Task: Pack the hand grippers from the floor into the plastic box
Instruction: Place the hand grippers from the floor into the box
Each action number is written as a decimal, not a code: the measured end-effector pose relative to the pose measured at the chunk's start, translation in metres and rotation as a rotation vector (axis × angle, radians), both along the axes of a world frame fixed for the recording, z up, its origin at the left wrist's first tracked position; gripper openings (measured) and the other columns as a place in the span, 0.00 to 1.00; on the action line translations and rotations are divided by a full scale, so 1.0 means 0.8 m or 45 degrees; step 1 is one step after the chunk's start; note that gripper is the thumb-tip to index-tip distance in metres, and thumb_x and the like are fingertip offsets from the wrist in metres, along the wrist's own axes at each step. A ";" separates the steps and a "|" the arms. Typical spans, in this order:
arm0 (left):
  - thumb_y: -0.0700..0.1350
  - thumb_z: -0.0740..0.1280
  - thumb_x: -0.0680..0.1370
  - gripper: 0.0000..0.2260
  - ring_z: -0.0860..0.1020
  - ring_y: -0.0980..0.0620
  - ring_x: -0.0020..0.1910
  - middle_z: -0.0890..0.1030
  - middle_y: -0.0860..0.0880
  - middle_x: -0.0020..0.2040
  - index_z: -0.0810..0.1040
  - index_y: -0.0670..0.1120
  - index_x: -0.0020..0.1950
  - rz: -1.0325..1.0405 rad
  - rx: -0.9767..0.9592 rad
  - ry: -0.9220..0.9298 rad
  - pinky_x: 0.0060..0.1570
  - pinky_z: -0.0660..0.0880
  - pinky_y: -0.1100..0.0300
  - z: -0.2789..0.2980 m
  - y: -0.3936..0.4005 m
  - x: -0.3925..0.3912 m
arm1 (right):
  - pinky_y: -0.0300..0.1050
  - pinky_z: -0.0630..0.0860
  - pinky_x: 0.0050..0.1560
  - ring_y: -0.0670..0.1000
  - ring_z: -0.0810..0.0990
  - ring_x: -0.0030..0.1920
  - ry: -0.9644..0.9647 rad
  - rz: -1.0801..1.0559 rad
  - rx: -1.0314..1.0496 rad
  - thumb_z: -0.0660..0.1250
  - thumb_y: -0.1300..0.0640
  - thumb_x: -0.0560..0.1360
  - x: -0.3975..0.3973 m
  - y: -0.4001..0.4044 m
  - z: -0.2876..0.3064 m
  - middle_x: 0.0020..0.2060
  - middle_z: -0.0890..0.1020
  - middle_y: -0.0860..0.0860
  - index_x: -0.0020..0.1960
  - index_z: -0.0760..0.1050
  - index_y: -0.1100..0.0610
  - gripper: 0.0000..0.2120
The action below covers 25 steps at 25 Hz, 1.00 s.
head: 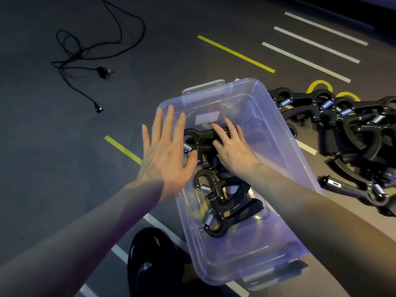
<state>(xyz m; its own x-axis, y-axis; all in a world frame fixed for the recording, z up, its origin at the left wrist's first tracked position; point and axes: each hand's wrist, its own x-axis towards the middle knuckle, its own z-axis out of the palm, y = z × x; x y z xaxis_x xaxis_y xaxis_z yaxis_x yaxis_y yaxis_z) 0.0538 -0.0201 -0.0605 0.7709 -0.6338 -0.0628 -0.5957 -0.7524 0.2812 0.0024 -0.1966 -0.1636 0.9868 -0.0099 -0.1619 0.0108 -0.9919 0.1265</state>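
Dark grey floor [64, 146], matte, dim light with a bluish-purple cast. Yellow tape strips [235, 54] and white tape strips [306, 62] run diagonally across it; two yellow rings [319, 83] at right. Loose black cable [85, 50] coiled upper left, plug end lying flat. Dark wall edge [342, 9] top right.

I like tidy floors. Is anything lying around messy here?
Yes. A black cable lies tangled in loose loops on the floor, far left of the plastic box. Hand grippers are heaped untidily to the right.
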 end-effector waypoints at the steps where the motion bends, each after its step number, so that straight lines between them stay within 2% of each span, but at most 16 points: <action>1: 0.52 0.59 0.77 0.33 0.36 0.47 0.74 0.41 0.46 0.77 0.46 0.45 0.76 0.001 0.004 0.001 0.70 0.36 0.45 0.001 0.000 0.001 | 0.67 0.64 0.65 0.70 0.61 0.70 0.000 -0.004 0.018 0.71 0.57 0.69 0.002 0.000 0.000 0.72 0.65 0.59 0.52 0.78 0.59 0.13; 4: 0.53 0.59 0.77 0.33 0.36 0.47 0.74 0.40 0.46 0.77 0.46 0.46 0.76 -0.002 0.023 -0.001 0.69 0.36 0.45 0.002 0.000 0.001 | 0.70 0.58 0.66 0.68 0.56 0.73 -0.012 -0.001 0.092 0.70 0.56 0.70 0.002 -0.005 -0.001 0.74 0.61 0.58 0.56 0.76 0.59 0.16; 6: 0.53 0.59 0.77 0.33 0.36 0.47 0.74 0.40 0.46 0.77 0.46 0.46 0.76 -0.004 0.039 -0.007 0.69 0.36 0.45 0.002 0.000 0.000 | 0.69 0.52 0.69 0.65 0.50 0.75 -0.047 0.000 0.227 0.65 0.51 0.75 -0.004 -0.007 -0.005 0.75 0.56 0.55 0.62 0.72 0.55 0.17; 8: 0.53 0.58 0.77 0.33 0.36 0.47 0.74 0.41 0.46 0.77 0.46 0.46 0.76 -0.003 0.047 -0.006 0.69 0.36 0.44 0.003 0.001 0.000 | 0.67 0.50 0.70 0.64 0.47 0.75 -0.107 -0.074 0.426 0.57 0.43 0.77 -0.013 -0.003 -0.003 0.76 0.53 0.53 0.66 0.70 0.51 0.21; 10: 0.53 0.58 0.77 0.33 0.35 0.47 0.74 0.41 0.46 0.77 0.46 0.46 0.76 -0.001 0.059 -0.007 0.69 0.36 0.44 0.003 0.001 0.001 | 0.66 0.50 0.70 0.63 0.46 0.75 -0.114 -0.171 0.524 0.50 0.38 0.77 -0.017 0.002 -0.001 0.77 0.52 0.50 0.68 0.69 0.51 0.26; 12: 0.53 0.58 0.77 0.33 0.35 0.47 0.74 0.41 0.46 0.77 0.46 0.46 0.76 -0.002 0.076 -0.008 0.69 0.36 0.44 0.003 0.001 0.002 | 0.65 0.53 0.70 0.64 0.48 0.75 -0.088 -0.150 0.469 0.50 0.40 0.77 -0.018 0.005 0.003 0.77 0.53 0.50 0.68 0.68 0.54 0.27; 15: 0.54 0.58 0.77 0.33 0.35 0.46 0.74 0.40 0.46 0.77 0.45 0.46 0.76 -0.008 0.090 -0.018 0.69 0.35 0.44 0.004 0.000 0.001 | 0.57 0.48 0.74 0.57 0.45 0.76 0.058 -0.076 0.394 0.53 0.44 0.80 -0.010 -0.005 0.004 0.77 0.47 0.47 0.70 0.66 0.57 0.24; 18: 0.54 0.57 0.77 0.33 0.34 0.46 0.74 0.39 0.46 0.76 0.44 0.46 0.76 -0.013 0.121 -0.033 0.69 0.34 0.44 0.004 0.000 0.001 | 0.54 0.46 0.74 0.54 0.42 0.77 0.162 -0.095 0.502 0.52 0.46 0.81 -0.004 -0.014 0.005 0.77 0.44 0.46 0.70 0.65 0.58 0.23; 20: 0.55 0.56 0.78 0.33 0.34 0.46 0.73 0.38 0.46 0.76 0.43 0.46 0.76 -0.010 0.133 -0.039 0.69 0.34 0.43 0.005 -0.001 0.002 | 0.56 0.45 0.74 0.54 0.40 0.77 0.166 -0.089 0.540 0.51 0.44 0.80 -0.009 -0.010 0.001 0.77 0.43 0.48 0.73 0.60 0.55 0.25; 23: 0.56 0.55 0.78 0.33 0.34 0.46 0.73 0.37 0.46 0.76 0.41 0.47 0.76 -0.011 0.178 -0.060 0.68 0.34 0.43 0.004 -0.002 0.001 | 0.59 0.42 0.73 0.54 0.37 0.76 0.179 -0.064 0.482 0.45 0.35 0.76 -0.020 0.002 -0.008 0.77 0.39 0.47 0.76 0.50 0.49 0.32; 25: 0.56 0.55 0.78 0.33 0.33 0.45 0.73 0.36 0.46 0.76 0.41 0.46 0.76 -0.021 0.182 -0.071 0.68 0.34 0.43 0.004 -0.003 0.001 | 0.60 0.42 0.73 0.53 0.34 0.75 0.242 -0.088 0.499 0.45 0.34 0.76 -0.018 0.003 -0.009 0.76 0.38 0.45 0.77 0.47 0.47 0.33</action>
<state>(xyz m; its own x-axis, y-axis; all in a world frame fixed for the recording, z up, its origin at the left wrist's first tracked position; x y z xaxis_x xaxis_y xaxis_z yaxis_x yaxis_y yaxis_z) 0.0548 -0.0225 -0.0573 0.7654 -0.6339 -0.1106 -0.6199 -0.7725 0.1380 -0.0117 -0.1945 -0.1707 0.9382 0.0235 -0.3454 -0.0705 -0.9638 -0.2570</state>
